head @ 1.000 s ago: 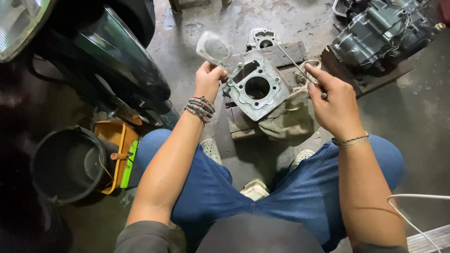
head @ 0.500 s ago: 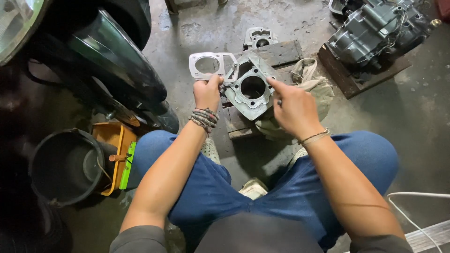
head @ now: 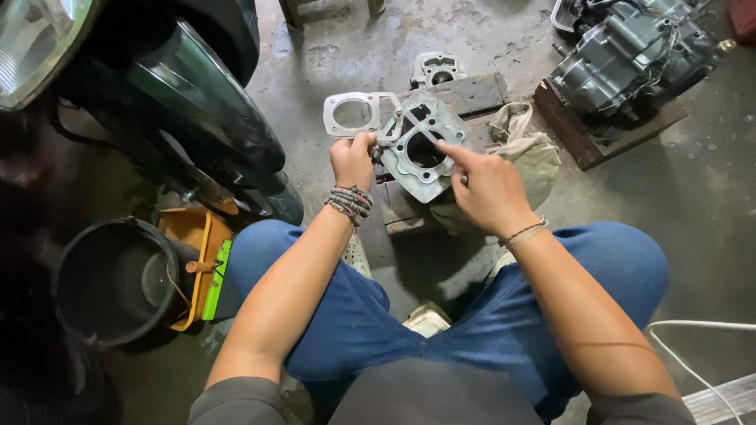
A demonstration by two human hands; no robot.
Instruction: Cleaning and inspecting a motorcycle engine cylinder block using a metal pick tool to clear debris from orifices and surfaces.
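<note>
- Our left hand, with beaded bands at the wrist, is curled tight, thumb and fingers pinching the lower edge of a thin, flat grey gasket with one large round hole; the gasket stands up above the knuckles, tilted toward us.
- The same left hand also touches the left side of a grey cast-metal cylinder block with a wide round bore, which sits just to the right of it, overlapping the gasket's right edge.
- Our right hand, a thin cord bracelet at the wrist, is loosely spread; its index finger stretches out and lies on the block's face beside the bore, the other fingers bent below the block. We cannot tell how much of the block's weight it carries.
- Under the block we see a worn wooden plank on the concrete floor, and a crumpled beige cloth just right of our right hand.
- Behind the plank lies a smaller grey metal casting.
- Far right stands a dark engine on a wooden board.
- To our left are a black bucket and an orange tray.
</note>
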